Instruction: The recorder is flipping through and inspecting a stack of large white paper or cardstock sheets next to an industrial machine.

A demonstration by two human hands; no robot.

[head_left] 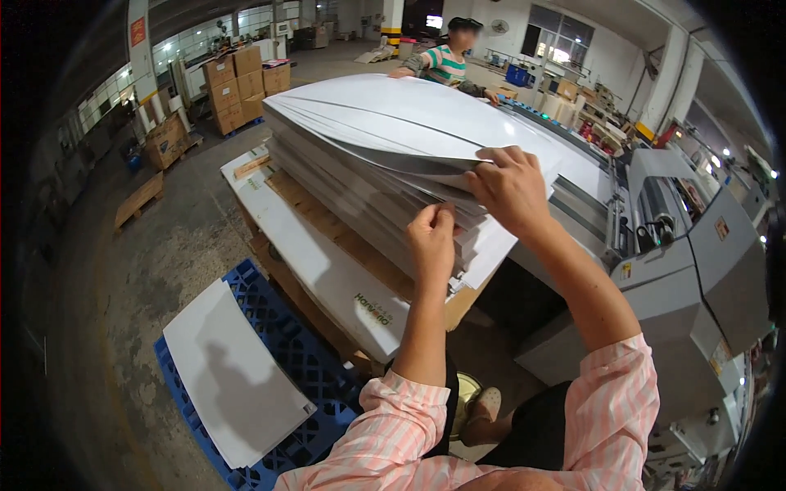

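A tall stack of large white sheets stands in front of me on a pallet. Its top sheets bow upward, and a dark gap shows beneath their near edge. My right hand is closed on the near right corner of these raised sheets, thumb under and fingers curled on top. Lower and to the left, my left hand is pinched shut against the stack's near edge, close to the corner. Whether a sheet lies between its fingertips cannot be made out.
At lower left, a blue plastic pallet bears white sheets. A grey machine stands close on my right. Beyond the stack a person in a striped shirt touches its far edge. Cardboard boxes are piled at far left.
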